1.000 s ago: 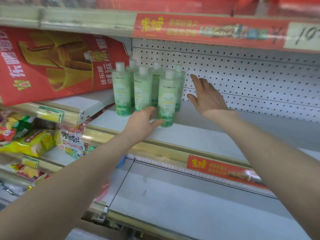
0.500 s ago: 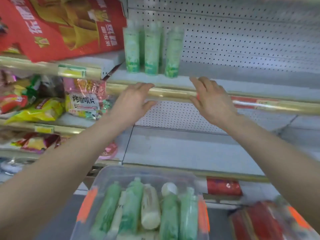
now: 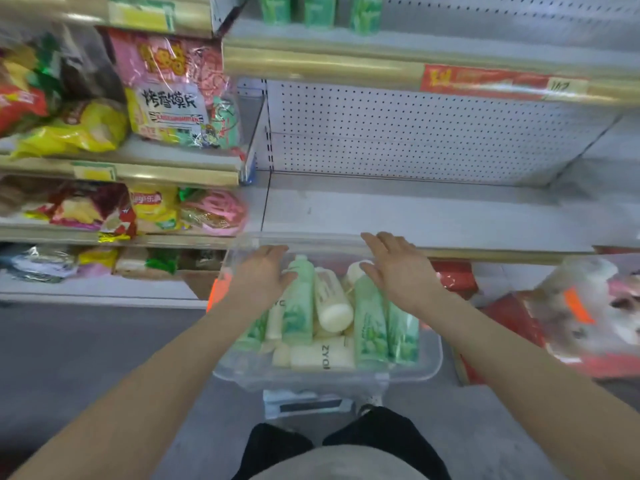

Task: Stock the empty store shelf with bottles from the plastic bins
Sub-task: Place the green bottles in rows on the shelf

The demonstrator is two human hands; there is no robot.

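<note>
bin (image 3: pixel 429 358): clear plastic, at 6 o'clock from the view's middle, below the shelves.
bottles: green bottles (image 3: pixel 299 299) and cream bottles (image 3: pixel 330 299) lie on their sides in the bin, packed close. Most caps point toward 12 o'clock, and one cream one lies crosswise at the 6 o'clock end.
left hand (image 3: pixel 265 277): released, fingers straight, palm down over the bin's 10 o'clock corner. The thumb is just beside a green bottle; contact unclear.
right hand (image 3: pixel 398 268): released too, fingers spread over the 1 o'clock corner above a cream cap, holding nothing.
top shelf (image 3: pixel 485 39): at 12 o'clock. A row (image 3: pixel 318 8) of green bottles stands there; bare board shows toward 3 o'clock.
snacks (image 3: pixel 173 91): bags at 9 to 11 o'clock.
step: likely reaching in for the next bottles.
handling: probably full, so moderately heavy. Stiff plastic with smooth, likely slippery labels; not fragile, though a hard squeeze may pop a cap.
hold: wrap the body at mid-length, one per hand. Lift the topmost first so neighbours do not roll.
</note>
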